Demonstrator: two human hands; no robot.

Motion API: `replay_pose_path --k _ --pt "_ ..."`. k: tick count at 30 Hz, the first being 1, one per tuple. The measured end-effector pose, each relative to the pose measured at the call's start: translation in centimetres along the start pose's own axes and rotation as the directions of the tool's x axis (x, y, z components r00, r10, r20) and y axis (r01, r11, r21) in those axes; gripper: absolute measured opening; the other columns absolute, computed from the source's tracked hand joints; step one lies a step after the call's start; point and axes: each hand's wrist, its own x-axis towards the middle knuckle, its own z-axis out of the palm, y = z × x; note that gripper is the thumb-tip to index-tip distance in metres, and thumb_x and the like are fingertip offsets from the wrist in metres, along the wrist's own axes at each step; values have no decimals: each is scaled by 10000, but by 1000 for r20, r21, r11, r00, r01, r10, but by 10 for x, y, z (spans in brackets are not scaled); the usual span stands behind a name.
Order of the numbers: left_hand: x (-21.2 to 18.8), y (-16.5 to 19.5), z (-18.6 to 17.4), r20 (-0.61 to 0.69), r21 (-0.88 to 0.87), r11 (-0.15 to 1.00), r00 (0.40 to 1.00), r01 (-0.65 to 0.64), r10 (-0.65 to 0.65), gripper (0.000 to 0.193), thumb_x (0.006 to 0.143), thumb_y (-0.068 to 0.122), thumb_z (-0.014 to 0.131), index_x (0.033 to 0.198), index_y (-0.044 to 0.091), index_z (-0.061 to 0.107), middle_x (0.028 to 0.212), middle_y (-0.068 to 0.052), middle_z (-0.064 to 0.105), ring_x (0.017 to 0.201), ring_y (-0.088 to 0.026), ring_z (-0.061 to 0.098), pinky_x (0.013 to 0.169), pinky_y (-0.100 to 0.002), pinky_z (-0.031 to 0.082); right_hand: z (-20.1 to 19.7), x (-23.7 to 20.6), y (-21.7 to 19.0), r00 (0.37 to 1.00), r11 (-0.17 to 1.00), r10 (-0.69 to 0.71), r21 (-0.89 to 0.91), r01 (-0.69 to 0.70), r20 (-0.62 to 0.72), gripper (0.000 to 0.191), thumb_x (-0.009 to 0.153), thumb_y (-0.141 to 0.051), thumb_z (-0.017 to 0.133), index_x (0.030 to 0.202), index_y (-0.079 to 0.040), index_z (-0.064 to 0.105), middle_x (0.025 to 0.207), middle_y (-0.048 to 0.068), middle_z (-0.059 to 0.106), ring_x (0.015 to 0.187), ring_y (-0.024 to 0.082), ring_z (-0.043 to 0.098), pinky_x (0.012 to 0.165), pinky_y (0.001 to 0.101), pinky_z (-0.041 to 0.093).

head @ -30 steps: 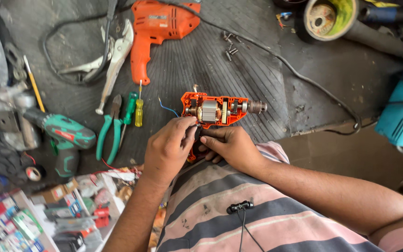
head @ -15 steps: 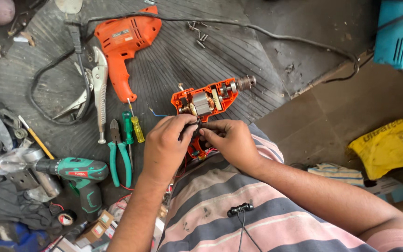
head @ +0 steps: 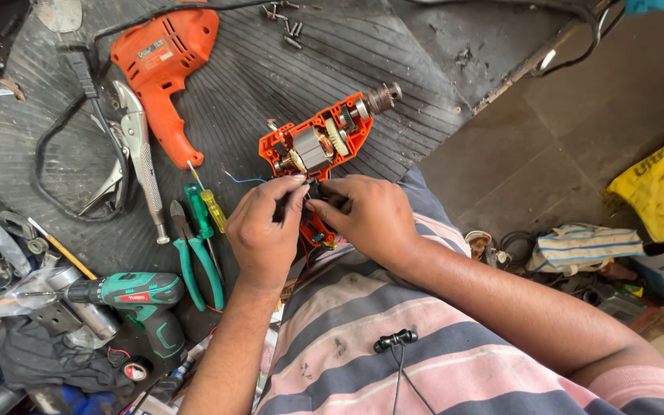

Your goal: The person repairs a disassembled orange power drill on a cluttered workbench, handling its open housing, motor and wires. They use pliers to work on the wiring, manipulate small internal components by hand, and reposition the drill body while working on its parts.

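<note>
Hands on the opened drill

Fingers of both your hands are pinched together at the handle end of the open drill (head: 324, 150), which lies on the ribbed mat (head: 270, 69) with its motor bared and chuck pointing far right. Your left hand (head: 264, 230) and right hand (head: 370, 217) nearly touch, closed on small parts and wires there; exactly what each grips is hidden. Left of them lie pliers (head: 194, 257) and screwdrivers (head: 207, 207). A whole orange drill (head: 164, 65) lies far left, a green drill (head: 136, 296) near left.
</note>
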Motion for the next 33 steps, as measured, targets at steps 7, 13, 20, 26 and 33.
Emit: replay_pose_path --k 7,13,20,26,33 --pt "-6 0 9 -42 -137 983 991 123 -130 197 914 -8 817 1053 32 683 1049 -83 770 881 -204 771 672 -279 597 4 1 4 997 993 76 94 -73 -29 313 784 -358 839 971 -109 804 792 65 751 629 195 729 551 354 538" --pt "-5 1 9 -35 -1 1000 999 -14 14 208 900 -1 839 1031 43 683 1011 -73 752 914 -215 746 755 -316 597 0 4 3 992 981 120 146 -124 31 322 781 -343 841 993 -104 801 737 61 758 603 166 739 550 321 543" --pt "-5 4 13 -45 -37 999 999 13 -14 211 897 -4 836 1026 48 678 1019 -68 749 927 -229 745 804 -329 600 -1 3 3 996 985 87 146 -89 18 304 777 -317 837 987 -100 804 773 67 762 634 181 743 569 330 553" --pt "-1 0 8 33 19 990 989 -143 143 227 870 -39 824 1024 54 686 1017 -64 762 947 -227 741 825 -341 601 -1 3 5 998 989 60 131 -62 22 279 787 -305 828 987 -112 800 810 69 762 673 201 752 595 343 565" --pt "6 2 7 68 37 998 997 -44 41 193 857 -4 835 994 50 709 996 -58 764 912 -234 726 786 -347 582 -4 3 3 999 989 52 136 -52 8 310 771 -337 834 992 -123 797 818 65 764 692 214 751 609 350 566"
